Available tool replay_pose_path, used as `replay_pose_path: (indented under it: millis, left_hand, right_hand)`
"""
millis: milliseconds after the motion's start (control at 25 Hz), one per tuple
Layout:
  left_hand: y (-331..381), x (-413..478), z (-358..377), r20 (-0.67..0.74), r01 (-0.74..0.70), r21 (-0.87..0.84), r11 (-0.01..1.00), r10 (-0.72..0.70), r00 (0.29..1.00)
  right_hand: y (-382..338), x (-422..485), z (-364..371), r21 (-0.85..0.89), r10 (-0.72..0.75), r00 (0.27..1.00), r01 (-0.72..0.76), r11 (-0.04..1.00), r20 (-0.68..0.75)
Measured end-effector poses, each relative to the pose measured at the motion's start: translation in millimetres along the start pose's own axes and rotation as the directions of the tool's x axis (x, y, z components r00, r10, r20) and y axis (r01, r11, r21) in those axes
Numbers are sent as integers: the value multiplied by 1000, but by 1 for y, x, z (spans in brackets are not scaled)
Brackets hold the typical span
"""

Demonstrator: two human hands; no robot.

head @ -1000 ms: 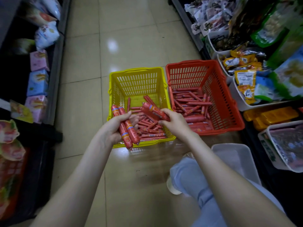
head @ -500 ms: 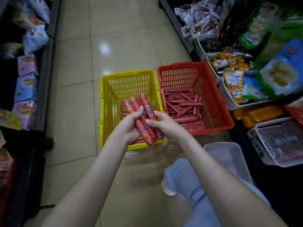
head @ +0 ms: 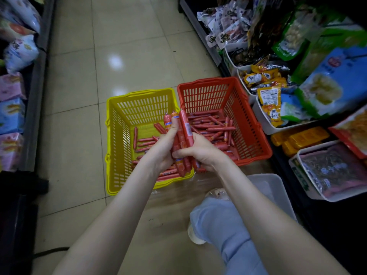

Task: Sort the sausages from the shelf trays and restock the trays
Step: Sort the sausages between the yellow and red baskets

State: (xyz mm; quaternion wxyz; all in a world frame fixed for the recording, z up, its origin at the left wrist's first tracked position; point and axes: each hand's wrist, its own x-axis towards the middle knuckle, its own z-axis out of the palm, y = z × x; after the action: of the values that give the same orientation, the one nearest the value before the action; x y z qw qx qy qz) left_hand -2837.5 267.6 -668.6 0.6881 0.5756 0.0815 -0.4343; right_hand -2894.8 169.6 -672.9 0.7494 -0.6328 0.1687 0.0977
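A bundle of red-wrapped sausages (head: 182, 135) stands nearly upright between my two hands, above the seam of the two baskets. My left hand (head: 161, 147) grips it from the left, thumb up along the wrappers. From the right, my right hand (head: 200, 151) curls round the bundle's lower part. The yellow basket (head: 119, 139) on the floor holds several loose sausages (head: 146, 142). To its right, the red basket (head: 252, 135) holds several more sausages (head: 212, 126).
An empty white tray (head: 268, 187) lies on the floor by my knee (head: 218, 217). Shelf trays of packaged snacks (head: 268, 90) line the right side, with a filled white tray (head: 335, 171) nearer. Packaged goods (head: 12, 116) fill the left shelf. Tiled aisle floor stretches ahead.
Both hands have come together and turned the sausages from slanted to nearly upright. The bundle has shifted right, toward the edge between the baskets.
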Motion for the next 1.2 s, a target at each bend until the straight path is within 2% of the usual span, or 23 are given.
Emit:
replay_pose_path:
  millis: [80, 120, 160, 200, 240, 280, 320, 360, 400, 440, 560, 760, 920, 1080, 1200]
  left_hand:
    - [0, 13, 9, -68, -62, 129, 990, 71, 995]
    - [0, 22, 12, -131, -105, 251, 962, 142, 981]
    - [0, 31, 13, -181, -154, 402, 902, 244, 953]
    - [1, 41, 13, -196, -193, 587, 786, 369, 908]
    - [2, 50, 12, -151, -218, 766, 605, 499, 853]
    - [2, 57, 12, -50, -230, 894, 384, 596, 801]
    - [2, 64, 14, 64, -227, 958, 174, 642, 764]
    - [3, 69, 19, 151, -215, 976, 18, 655, 741]
    - [2, 74, 27, 203, -203, 976, -76, 647, 735]
    - [1, 76, 37, 237, -202, 971, -129, 634, 736]
    - [-11, 72, 85, 367, -290, 930, -225, 603, 708]
    - [-64, 29, 200, 611, -506, 792, -343, 458, 646]
    - [-138, -46, 309, 808, -698, 588, -409, 260, 529]
    - [-249, -152, 403, 939, -857, 330, -395, 45, 341]
    - [-356, -236, 444, 971, -926, 97, -365, -168, 168]
  right_hand:
    - [-10, 14, -22, -242, -64, 988, 28, 970, -141]
    - [-15, 25, -38, -441, -123, 965, 8, 898, -232]
    - [-18, 36, -54, -652, -192, 937, -48, 757, -292]
    - [-21, 48, -72, -819, -239, 921, -128, 559, -307]
    - [-20, 60, -88, -908, -234, 925, -202, 367, -300]
    - [-21, 67, -101, -941, -206, 932, -249, 229, -297]
    - [-18, 72, -111, -951, -179, 939, -266, 159, -293]
    - [-17, 71, -117, -957, -183, 942, -259, 132, -280]
    - [-15, 64, -122, -963, -221, 939, -243, 120, -264]
    - [-10, 54, -127, -970, -267, 933, -223, 101, -243]
    - [-5, 1, -148, -972, -343, 910, -207, 109, -232]
    - [1, -140, -197, -900, -394, 810, -370, 231, -435]
    - [27, -304, -236, -750, -376, 649, -579, 321, -662]
    - [82, -493, -239, -502, -281, 416, -743, 444, -865]
    - [160, -623, -213, -295, -199, 222, -801, 521, -954]
